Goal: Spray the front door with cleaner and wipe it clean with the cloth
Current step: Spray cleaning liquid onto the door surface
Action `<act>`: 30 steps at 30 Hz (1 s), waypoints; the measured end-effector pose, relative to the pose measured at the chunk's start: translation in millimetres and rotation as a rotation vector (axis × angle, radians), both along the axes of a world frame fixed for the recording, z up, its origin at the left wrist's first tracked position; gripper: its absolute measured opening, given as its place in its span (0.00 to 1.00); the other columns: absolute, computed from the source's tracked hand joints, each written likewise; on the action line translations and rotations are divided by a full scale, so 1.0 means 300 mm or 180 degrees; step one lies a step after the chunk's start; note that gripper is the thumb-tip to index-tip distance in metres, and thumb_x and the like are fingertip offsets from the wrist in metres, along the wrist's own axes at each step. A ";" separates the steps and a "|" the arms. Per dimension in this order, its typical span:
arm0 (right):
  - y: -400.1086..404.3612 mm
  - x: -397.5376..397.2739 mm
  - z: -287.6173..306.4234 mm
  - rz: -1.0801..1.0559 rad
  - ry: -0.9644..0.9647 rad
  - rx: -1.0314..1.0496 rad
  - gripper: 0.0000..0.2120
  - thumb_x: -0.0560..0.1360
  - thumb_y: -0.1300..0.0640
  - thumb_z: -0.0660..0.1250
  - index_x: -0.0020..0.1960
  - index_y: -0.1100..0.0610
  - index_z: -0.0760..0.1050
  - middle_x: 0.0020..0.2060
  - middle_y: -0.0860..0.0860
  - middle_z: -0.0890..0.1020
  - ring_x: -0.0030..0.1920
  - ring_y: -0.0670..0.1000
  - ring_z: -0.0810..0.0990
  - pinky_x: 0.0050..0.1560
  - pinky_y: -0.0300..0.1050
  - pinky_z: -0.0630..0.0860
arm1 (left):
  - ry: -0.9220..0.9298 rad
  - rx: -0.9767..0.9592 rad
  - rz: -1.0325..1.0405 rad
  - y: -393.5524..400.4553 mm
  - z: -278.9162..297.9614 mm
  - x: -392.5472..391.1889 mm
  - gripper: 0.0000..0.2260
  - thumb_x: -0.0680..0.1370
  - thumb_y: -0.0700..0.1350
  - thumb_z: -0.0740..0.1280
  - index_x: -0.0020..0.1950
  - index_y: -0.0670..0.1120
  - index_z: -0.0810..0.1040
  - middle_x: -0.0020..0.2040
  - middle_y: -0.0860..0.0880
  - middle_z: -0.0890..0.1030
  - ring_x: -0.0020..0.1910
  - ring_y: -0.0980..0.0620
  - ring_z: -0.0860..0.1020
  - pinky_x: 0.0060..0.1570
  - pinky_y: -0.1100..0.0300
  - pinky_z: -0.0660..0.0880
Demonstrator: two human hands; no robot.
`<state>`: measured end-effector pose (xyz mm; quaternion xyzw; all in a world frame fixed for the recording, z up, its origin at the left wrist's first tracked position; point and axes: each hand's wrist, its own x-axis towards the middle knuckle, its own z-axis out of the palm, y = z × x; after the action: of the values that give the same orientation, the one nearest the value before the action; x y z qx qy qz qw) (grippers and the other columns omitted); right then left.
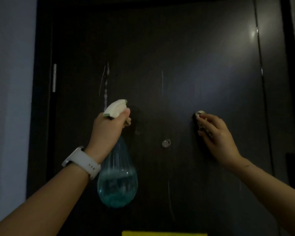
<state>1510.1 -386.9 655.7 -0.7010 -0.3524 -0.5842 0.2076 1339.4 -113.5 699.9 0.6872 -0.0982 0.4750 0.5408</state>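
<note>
Holding the bottle [117, 172] by its neck, the left hand [107, 126] has its fingers curled round the trigger head, nozzle aimed at the door [203, 57]. The right hand [218, 135], at about three o'clock from it, presses a bunched cloth [200, 116] against the panel, fingers bent over it. Pale drips run down at twelve o'clock above the nozzle, so spraying looks begun; wiping seems barely started, though the dim light hides much.

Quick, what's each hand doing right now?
Left hand: grips the spray bottle by its neck, nozzle toward the door.
Right hand: holds the cloth against the door.
</note>
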 end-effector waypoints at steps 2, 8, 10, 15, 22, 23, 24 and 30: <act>-0.022 0.048 0.013 0.0144 -0.0014 -0.0063 0.25 0.76 0.63 0.67 0.72 0.59 0.69 0.69 0.55 0.70 0.69 0.52 0.68 0.70 0.46 0.67 | -0.0095 -0.0026 0.0019 -0.079 0.075 0.042 0.02 0.79 0.48 0.67 0.47 0.56 0.76 0.46 0.48 0.84 0.48 0.51 0.83 0.50 0.59 0.78; -0.012 0.122 -0.009 0.0508 -0.0140 0.0001 0.24 0.78 0.61 0.63 0.73 0.59 0.67 0.71 0.54 0.69 0.70 0.50 0.68 0.72 0.45 0.65 | -0.0292 0.0046 0.0330 -0.218 0.222 0.138 0.03 0.79 0.47 0.67 0.45 0.53 0.76 0.42 0.47 0.82 0.46 0.47 0.83 0.42 0.60 0.79; -0.008 0.139 -0.013 0.0512 -0.0224 0.0006 0.24 0.78 0.60 0.62 0.73 0.60 0.67 0.70 0.55 0.69 0.70 0.52 0.68 0.71 0.48 0.66 | -0.0301 0.0074 0.0426 -0.242 0.244 0.151 0.04 0.78 0.47 0.67 0.44 0.53 0.75 0.39 0.48 0.80 0.42 0.49 0.82 0.50 0.50 0.81; -0.011 0.161 -0.014 0.0549 -0.0317 -0.0021 0.25 0.77 0.62 0.64 0.73 0.60 0.66 0.70 0.56 0.70 0.70 0.53 0.68 0.72 0.47 0.65 | -0.0337 0.0113 0.0508 -0.270 0.267 0.157 0.04 0.78 0.49 0.67 0.44 0.55 0.74 0.42 0.50 0.81 0.46 0.50 0.82 0.57 0.48 0.78; -0.017 0.154 -0.016 0.0626 -0.0283 -0.0047 0.24 0.77 0.64 0.65 0.73 0.60 0.67 0.70 0.56 0.70 0.69 0.54 0.69 0.70 0.50 0.68 | -0.0094 0.0059 0.0557 -0.233 0.166 0.139 0.14 0.76 0.54 0.68 0.59 0.51 0.76 0.46 0.51 0.84 0.48 0.54 0.82 0.58 0.49 0.77; -0.020 0.150 -0.011 0.0626 -0.0240 -0.0046 0.25 0.77 0.64 0.65 0.73 0.60 0.67 0.70 0.55 0.70 0.68 0.54 0.69 0.70 0.49 0.68 | -0.0045 0.0063 0.0574 -0.231 0.130 0.134 0.13 0.76 0.54 0.68 0.58 0.51 0.76 0.46 0.51 0.84 0.48 0.54 0.83 0.58 0.48 0.77; -0.022 0.143 -0.008 0.0623 -0.0210 -0.0041 0.24 0.77 0.64 0.65 0.73 0.60 0.67 0.69 0.56 0.71 0.68 0.54 0.69 0.69 0.49 0.68 | 0.0015 0.0052 0.0559 -0.230 0.084 0.128 0.12 0.76 0.54 0.69 0.57 0.53 0.77 0.45 0.50 0.84 0.48 0.54 0.83 0.58 0.48 0.77; -0.023 0.099 -0.064 0.0470 -0.0062 -0.0109 0.24 0.75 0.68 0.66 0.71 0.61 0.70 0.67 0.58 0.72 0.66 0.56 0.70 0.68 0.45 0.66 | 0.0439 -0.0026 0.0480 -0.253 -0.264 0.108 0.03 0.77 0.50 0.69 0.43 0.56 0.78 0.45 0.48 0.84 0.47 0.51 0.82 0.53 0.55 0.79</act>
<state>1539.7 -393.8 636.5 -0.6709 -0.4151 -0.5680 0.2346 1371.7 -189.5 620.6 0.7215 -0.0069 0.4664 0.5118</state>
